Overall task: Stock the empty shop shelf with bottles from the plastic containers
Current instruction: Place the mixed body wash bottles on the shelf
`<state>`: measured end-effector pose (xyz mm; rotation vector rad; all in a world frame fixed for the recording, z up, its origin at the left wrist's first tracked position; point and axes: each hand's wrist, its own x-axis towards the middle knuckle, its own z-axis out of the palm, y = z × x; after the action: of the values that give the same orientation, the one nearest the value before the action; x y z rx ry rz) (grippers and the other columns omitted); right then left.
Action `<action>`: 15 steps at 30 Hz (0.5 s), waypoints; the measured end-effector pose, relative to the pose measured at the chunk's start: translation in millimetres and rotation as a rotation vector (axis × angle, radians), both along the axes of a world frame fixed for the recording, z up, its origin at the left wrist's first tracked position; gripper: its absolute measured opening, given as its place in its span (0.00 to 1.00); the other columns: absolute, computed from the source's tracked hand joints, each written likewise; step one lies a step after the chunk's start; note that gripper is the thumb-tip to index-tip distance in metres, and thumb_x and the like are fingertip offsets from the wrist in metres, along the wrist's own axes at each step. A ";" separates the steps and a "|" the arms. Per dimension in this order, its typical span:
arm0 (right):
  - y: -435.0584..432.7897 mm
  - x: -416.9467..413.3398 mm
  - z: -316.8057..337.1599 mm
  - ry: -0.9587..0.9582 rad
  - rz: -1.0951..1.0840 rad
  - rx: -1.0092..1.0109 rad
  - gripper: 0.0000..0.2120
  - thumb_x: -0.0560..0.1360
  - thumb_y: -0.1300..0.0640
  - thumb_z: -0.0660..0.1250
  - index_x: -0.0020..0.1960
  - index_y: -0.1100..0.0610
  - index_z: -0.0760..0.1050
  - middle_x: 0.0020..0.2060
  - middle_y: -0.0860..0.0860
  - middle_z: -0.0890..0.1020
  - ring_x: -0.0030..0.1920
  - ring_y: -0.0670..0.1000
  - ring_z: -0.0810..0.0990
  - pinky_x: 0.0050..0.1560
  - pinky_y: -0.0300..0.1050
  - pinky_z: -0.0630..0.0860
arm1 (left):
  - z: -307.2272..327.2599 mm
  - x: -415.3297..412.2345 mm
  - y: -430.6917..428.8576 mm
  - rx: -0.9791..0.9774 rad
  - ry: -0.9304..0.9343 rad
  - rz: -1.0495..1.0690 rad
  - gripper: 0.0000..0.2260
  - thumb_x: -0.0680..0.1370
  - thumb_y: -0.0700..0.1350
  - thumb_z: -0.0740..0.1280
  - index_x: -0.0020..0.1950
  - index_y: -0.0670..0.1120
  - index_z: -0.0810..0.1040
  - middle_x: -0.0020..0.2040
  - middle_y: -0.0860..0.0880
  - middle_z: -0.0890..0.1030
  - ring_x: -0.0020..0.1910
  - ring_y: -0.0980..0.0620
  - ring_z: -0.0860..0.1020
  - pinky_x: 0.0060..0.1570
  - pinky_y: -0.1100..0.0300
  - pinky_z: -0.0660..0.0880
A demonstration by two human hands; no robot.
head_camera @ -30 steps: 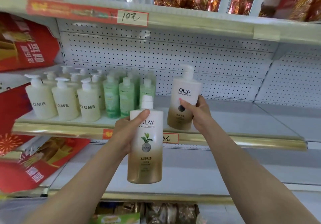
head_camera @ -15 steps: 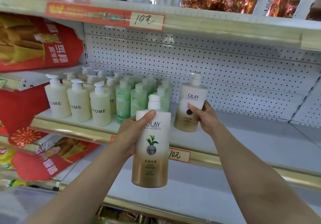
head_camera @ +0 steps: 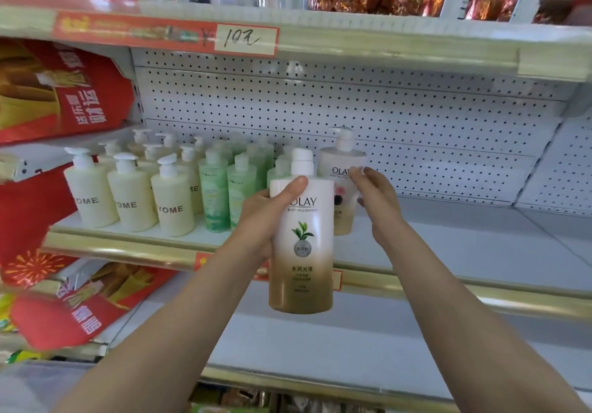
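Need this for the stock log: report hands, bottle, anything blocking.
Left hand grips leaf-label Olay bottle, off the shelf. Right hand open beside shelved Olay bottle. Nothing seen blocking the shelf.

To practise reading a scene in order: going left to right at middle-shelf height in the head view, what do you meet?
Cream YOME bottles, green bottles, held Olay bottle, Olay pump bottle, right hand.
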<state>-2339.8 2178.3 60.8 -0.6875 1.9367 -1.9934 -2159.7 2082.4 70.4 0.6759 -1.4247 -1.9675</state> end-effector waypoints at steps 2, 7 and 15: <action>15.6 22.2 13.8 0.047 0.102 0.046 0.22 0.76 0.38 0.67 0.64 0.50 0.77 0.57 0.45 0.83 0.59 0.46 0.80 0.62 0.49 0.77 | 8.2 -8.4 3.0 0.000 0.029 -0.003 0.18 0.69 0.52 0.77 0.50 0.41 0.81 0.44 0.43 0.86 0.41 0.44 0.85 0.41 0.52 0.82; 41.8 49.7 26.9 0.127 0.421 0.217 0.23 0.73 0.44 0.74 0.63 0.53 0.78 0.54 0.49 0.86 0.55 0.51 0.85 0.57 0.52 0.80 | 22.8 -27.8 11.4 -0.001 0.105 -0.037 0.17 0.69 0.49 0.78 0.50 0.40 0.81 0.45 0.41 0.86 0.44 0.42 0.85 0.45 0.47 0.82; 47.4 29.1 31.6 0.080 0.353 0.158 0.24 0.69 0.62 0.79 0.63 0.57 0.78 0.53 0.52 0.86 0.53 0.53 0.86 0.53 0.50 0.81 | 33.7 -41.9 19.2 -0.125 0.095 -0.106 0.14 0.71 0.51 0.76 0.50 0.44 0.81 0.45 0.46 0.86 0.43 0.46 0.85 0.44 0.51 0.82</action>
<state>-2310.7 2225.7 92.4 -0.9998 1.8380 -1.6059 -2201.6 2101.6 104.1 0.4535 -1.5380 -1.9439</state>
